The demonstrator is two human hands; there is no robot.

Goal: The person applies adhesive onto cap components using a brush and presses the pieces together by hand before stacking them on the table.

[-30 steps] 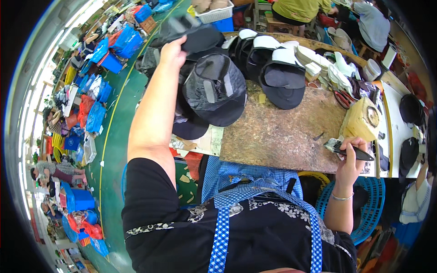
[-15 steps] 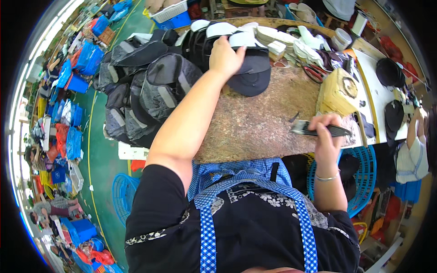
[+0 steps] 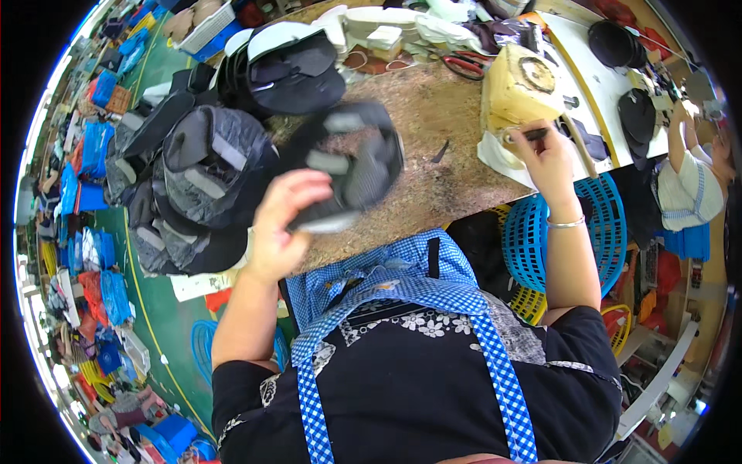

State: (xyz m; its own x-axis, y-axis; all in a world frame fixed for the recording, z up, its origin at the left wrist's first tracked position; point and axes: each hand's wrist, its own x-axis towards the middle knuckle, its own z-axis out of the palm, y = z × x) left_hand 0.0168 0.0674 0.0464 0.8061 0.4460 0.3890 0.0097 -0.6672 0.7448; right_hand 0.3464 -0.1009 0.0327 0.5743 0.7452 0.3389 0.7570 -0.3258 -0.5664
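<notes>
My left hand (image 3: 284, 224) is at the near-left edge of a dark grey cap (image 3: 373, 174). The cap is smeared by motion, its hollow inside and light strips facing up; whether my fingers grip it cannot be made out. My right hand (image 3: 550, 162) is closed on a dark-handled flat tool (image 3: 534, 134), at the near side of a yellowed, block-shaped plastic container (image 3: 522, 89). The tool's tip is mostly hidden there. A nested stack of black caps with white fronts (image 3: 282, 66) stands at the far left, beside a heap of grey patterned caps (image 3: 209, 166).
Red-handled scissors (image 3: 465, 66) lie beyond the worn board (image 3: 433, 185), near pale pads (image 3: 379, 19). A small dark scrap (image 3: 440, 151) rests on the board. A blue basket (image 3: 525, 240) stands under the right edge. Another person's arm (image 3: 680, 139) shows at far right.
My left hand has come back from the cap stack toward me, and a grey cap now moves over the board. My right hand has carried the tool to the yellow container. The view has shifted.
</notes>
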